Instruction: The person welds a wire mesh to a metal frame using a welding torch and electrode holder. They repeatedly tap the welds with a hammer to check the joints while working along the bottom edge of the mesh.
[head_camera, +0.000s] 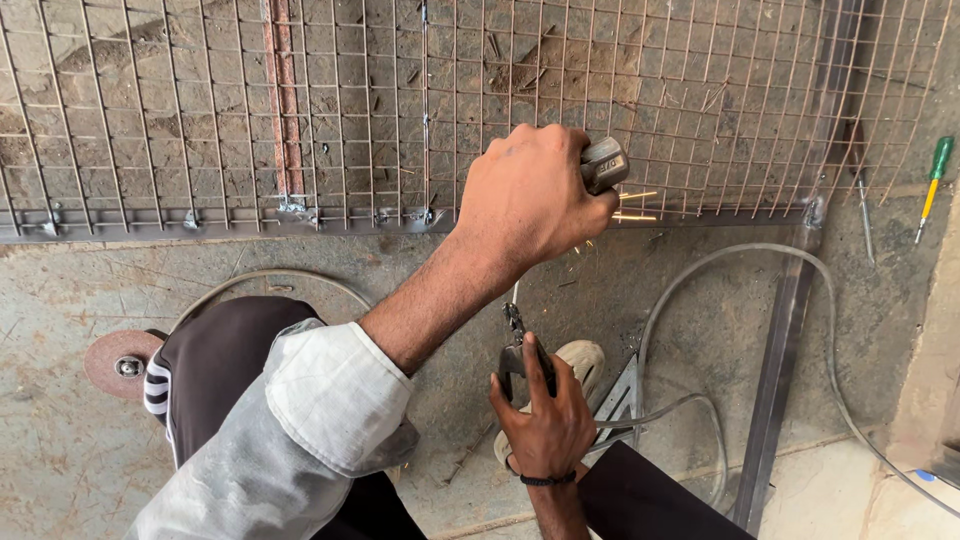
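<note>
My left hand (527, 195) reaches forward from a rolled white sleeve and is closed around a grey metal power tool (605, 163). The tool's tip is pressed to the lower edge of a wire mesh panel (420, 110). Yellow sparks (632, 205) fly out just right of the hand. My right hand (545, 420) is lower, near my knee, and grips a dark tool part (513, 357) with a thin chain-like piece above it. My left hand hides most of the tool's body.
The mesh lies in a grey metal frame (230, 222) on a concrete floor. A worn grinding disc (120, 365) sits at the left and a green-handled screwdriver (935, 175) at the right. A grey cable (830, 330) loops around a flat metal bar (780, 380). My shoe (585, 358) is beside a metal triangle (620, 400).
</note>
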